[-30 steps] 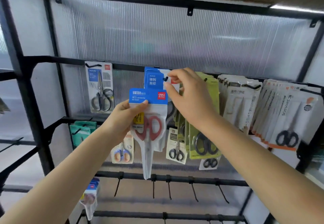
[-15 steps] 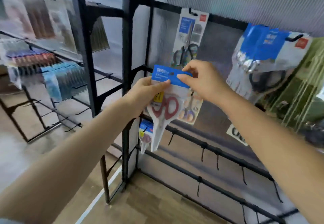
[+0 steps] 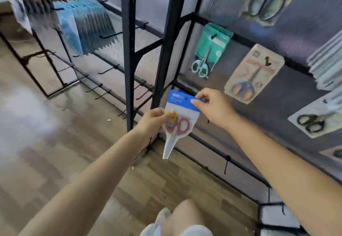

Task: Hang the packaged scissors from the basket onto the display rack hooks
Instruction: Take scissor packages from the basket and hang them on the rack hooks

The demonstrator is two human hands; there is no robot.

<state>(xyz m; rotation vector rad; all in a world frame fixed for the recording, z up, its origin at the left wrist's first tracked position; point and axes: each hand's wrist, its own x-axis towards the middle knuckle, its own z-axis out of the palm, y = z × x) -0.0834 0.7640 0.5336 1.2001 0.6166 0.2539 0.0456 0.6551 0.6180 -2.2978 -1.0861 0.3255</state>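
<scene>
Two hands grasp one packaged scissors (image 3: 180, 117) low before the display rack (image 3: 167, 37). Left hand (image 3: 153, 122) grips its side; right hand (image 3: 212, 107) pinches the blue header.

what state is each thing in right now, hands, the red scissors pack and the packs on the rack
left hand: pinching the pack's left edge
right hand: pinching the blue header card
red scissors pack: held up, tip down, not hooked
teal scissors pack: hanging on a hook
beige scissors pack: hanging on a hook
</scene>
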